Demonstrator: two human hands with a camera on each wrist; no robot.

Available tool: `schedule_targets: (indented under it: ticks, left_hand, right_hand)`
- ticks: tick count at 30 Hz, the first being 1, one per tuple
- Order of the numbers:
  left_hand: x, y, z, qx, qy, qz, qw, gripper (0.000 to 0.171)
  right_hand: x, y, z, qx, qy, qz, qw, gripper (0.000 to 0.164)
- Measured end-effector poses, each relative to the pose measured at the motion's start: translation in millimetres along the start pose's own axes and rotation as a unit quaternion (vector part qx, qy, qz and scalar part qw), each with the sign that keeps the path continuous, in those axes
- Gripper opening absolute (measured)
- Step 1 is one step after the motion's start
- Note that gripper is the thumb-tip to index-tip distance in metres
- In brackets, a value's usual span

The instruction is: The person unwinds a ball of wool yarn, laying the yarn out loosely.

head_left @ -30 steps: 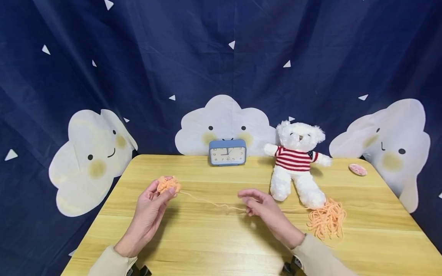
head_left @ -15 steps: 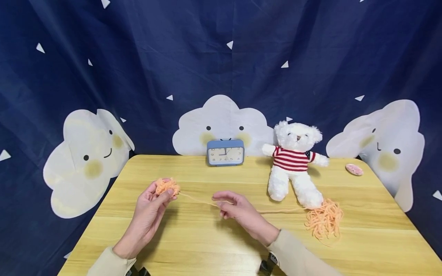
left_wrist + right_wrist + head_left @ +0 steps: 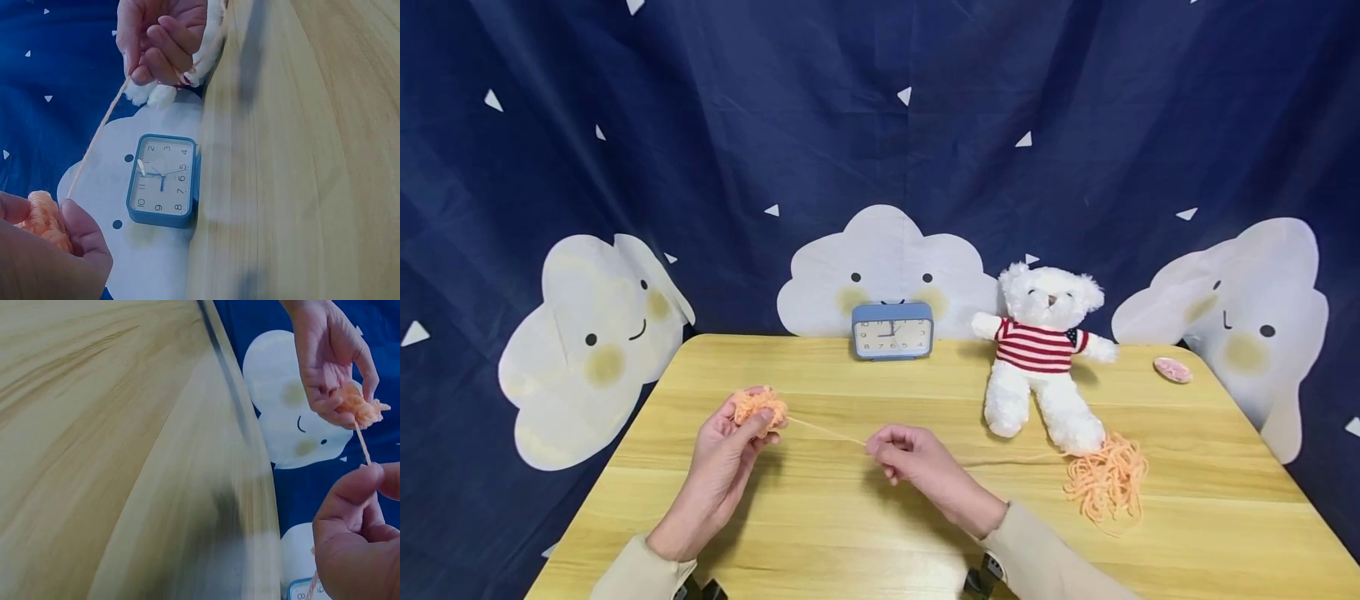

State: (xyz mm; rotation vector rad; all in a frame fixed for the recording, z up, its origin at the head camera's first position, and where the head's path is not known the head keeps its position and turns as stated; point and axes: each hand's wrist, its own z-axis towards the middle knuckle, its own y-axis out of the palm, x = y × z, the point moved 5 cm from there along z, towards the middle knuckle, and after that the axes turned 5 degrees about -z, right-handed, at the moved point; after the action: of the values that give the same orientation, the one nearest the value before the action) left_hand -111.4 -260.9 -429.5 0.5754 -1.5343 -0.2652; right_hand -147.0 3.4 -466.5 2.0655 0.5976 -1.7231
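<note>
My left hand grips a small bundle of peach yarn between thumb and fingers, above the left of the table. A single strand of yarn runs taut from the bundle to my right hand, whose thumb and forefinger pinch it. In the left wrist view the taut strand slants up between both hands. Beyond the right hand, the strand trails over the table to a loose pile of peach yarn at the right. The right wrist view shows the bundle in the left hand's fingers.
On the wooden table a blue alarm clock stands at the back middle. A white teddy bear in a striped sweater sits at the right, one foot against the yarn pile. A pink oval item lies near the back right corner.
My right hand has moved left along the strand toward the left hand, and its thumb and forefinger have closed on the yarn. The left hand has stayed nearly in place with the bundle.
</note>
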Motion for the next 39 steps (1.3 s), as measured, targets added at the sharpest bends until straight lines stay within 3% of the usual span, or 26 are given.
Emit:
schedule_targets:
  ticks: [14,25,31,39]
  left_hand:
    - [0.9,-2.8,-2.3,-0.026,0.010,-0.013,0.9995,0.033]
    - [-2.0,0.1,-3.6,-0.085,-0.022,0.014,0.9960,0.060]
    - [-4.7,-1.5,-4.0,-0.128,-0.029,-0.037,0.9906,0.055]
    - [-2.4,-4.6,-4.7,-0.158,-0.001,-0.083,0.9839,0.050]
  right_hand:
    - [-9.7,-39.5,-16.2,0.085,-0.011,0.025,0.996,0.017]
    - [-11.0,-59.6,-20.4,0.142,-0.010,0.048,0.989,0.010]
    - [-17.2,-68.5,-25.6,0.158,-0.036,0.073,0.984,0.007]
    - [-20.2,-83.6,-33.2,0.190,-0.052,0.111,0.974,0.009]
